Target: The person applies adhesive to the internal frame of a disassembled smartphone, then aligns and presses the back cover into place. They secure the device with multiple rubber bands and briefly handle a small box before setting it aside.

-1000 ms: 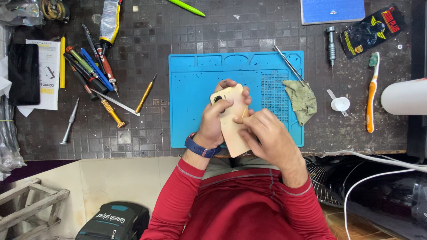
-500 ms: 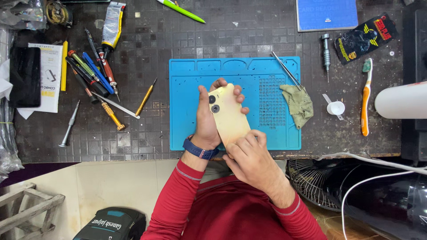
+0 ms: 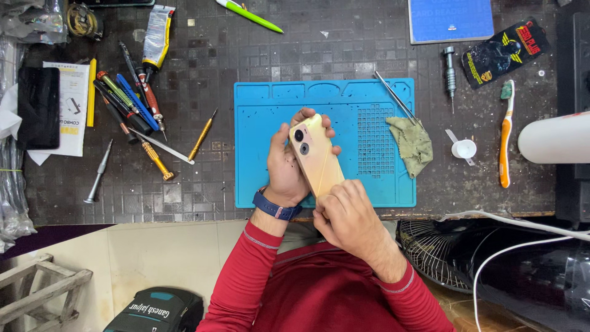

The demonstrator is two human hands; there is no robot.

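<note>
A gold smartphone [image 3: 314,158] with two rear camera lenses faces up above the blue work mat [image 3: 264,110]. My left hand [image 3: 289,163] cradles it from below and from the left, fingers wrapped over its top end. My right hand [image 3: 347,215] pinches the phone's lower end near the table's front edge. A dark blue band sits on my left wrist, and both sleeves are red.
Several screwdrivers [image 3: 132,104] and a glue tube [image 3: 157,31] lie left of the mat. A green cloth [image 3: 412,144], tweezers [image 3: 396,98], a white cap [image 3: 462,148] and an orange toothbrush [image 3: 505,132] lie to the right. A fan [image 3: 436,252] and white cables [image 3: 522,230] sit below the table's edge.
The phone has been turned from a tilted, partly hidden hold to lying back-up in my left hand. My right hand slid down to its lower end.
</note>
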